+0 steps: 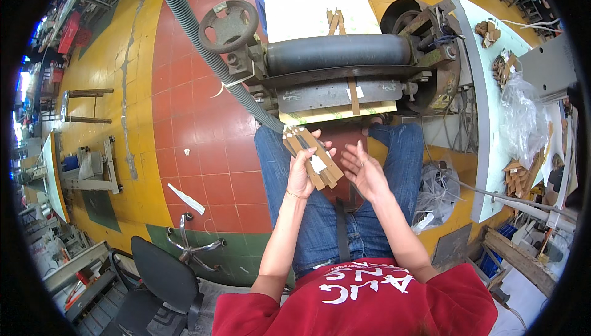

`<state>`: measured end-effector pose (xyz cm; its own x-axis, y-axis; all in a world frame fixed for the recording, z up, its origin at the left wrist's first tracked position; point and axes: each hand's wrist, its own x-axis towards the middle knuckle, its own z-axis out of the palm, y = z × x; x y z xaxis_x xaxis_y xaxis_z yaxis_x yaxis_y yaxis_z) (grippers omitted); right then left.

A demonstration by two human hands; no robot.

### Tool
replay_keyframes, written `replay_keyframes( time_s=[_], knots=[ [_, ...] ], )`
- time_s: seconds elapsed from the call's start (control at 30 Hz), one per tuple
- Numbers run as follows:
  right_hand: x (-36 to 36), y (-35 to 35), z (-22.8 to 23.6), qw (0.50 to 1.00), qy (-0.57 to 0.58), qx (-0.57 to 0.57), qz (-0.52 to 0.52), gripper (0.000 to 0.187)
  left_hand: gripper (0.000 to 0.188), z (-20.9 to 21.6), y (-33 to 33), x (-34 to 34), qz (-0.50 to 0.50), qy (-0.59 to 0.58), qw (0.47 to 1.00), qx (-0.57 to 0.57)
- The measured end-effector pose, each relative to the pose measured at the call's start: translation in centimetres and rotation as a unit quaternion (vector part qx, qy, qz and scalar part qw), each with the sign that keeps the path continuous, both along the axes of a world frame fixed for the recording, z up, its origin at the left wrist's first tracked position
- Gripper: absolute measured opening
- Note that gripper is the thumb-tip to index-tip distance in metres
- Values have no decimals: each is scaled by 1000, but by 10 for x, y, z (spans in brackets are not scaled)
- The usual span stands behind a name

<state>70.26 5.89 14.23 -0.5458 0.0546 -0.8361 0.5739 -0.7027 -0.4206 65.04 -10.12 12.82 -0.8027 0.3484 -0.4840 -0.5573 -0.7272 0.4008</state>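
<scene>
My left hand is closed round a bundle of flat brown strips, held above my lap. White patches show on some of the strips. My right hand is just right of the bundle, fingers spread, with nothing in it. In front of my knees stands a machine with a dark roller. One single brown strip lies across the curved metal plate on the near side of the roller. More brown strips rest on a white board beyond it.
A grey ribbed hose hangs down left of the machine, beside a handwheel. At right, a pale table carries piled brown strips and clear plastic. A black chair stands at lower left.
</scene>
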Motion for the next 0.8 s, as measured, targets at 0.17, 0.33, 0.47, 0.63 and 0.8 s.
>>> replay_keyframes(
  time_s=[0.17,0.33,0.47,0.63,0.8],
  knots=[
    [1,-3,2,882,121,438,128,28,42,4,0,-1,-9,-2,1000,-23],
    [-27,7,-1,513,183,806,231,36,44,8,-4,4,-46,-15,998,-39],
    [-44,11,-12,473,159,823,272,40,44,6,-9,11,-50,-16,998,-44],
    [-68,17,-18,452,144,833,284,45,44,3,-11,13,-49,-14,998,-37],
    [-49,14,-6,465,198,833,225,37,44,7,-10,11,-44,-14,999,-23]
  ],
)
